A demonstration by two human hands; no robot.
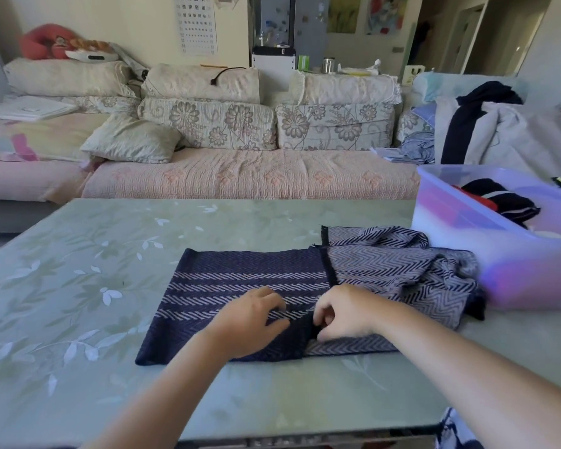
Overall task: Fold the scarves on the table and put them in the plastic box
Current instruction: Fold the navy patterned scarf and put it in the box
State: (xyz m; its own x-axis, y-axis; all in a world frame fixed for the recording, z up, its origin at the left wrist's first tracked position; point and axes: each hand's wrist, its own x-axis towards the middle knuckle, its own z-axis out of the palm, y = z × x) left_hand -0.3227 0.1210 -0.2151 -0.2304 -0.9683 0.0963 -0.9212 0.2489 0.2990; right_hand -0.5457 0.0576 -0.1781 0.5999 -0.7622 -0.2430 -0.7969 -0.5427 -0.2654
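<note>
Nearest us, our left hand (250, 322) presses the scarf (240, 280) with spread fingers, while our right hand (344, 311) pinches its dark edge between curled fingers. The scarf lies on the table (78, 286) left of the plastic box (450, 202), its crumpled pale end just beside the box wall. We judge that pulling the pinched edge could drag this crumpled end and skew the fold. Far beyond the box, an eye chart (197, 24) shows rows of E symbols; no brand is legible.

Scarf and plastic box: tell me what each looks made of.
The scarf looks like woven cloth, perhaps wool or a blend: matte, soft folds, herringbone weave, fringed edge. The plastic box looks like translucent plastic, smooth with a faint sheen; light glows through its walls.
</note>
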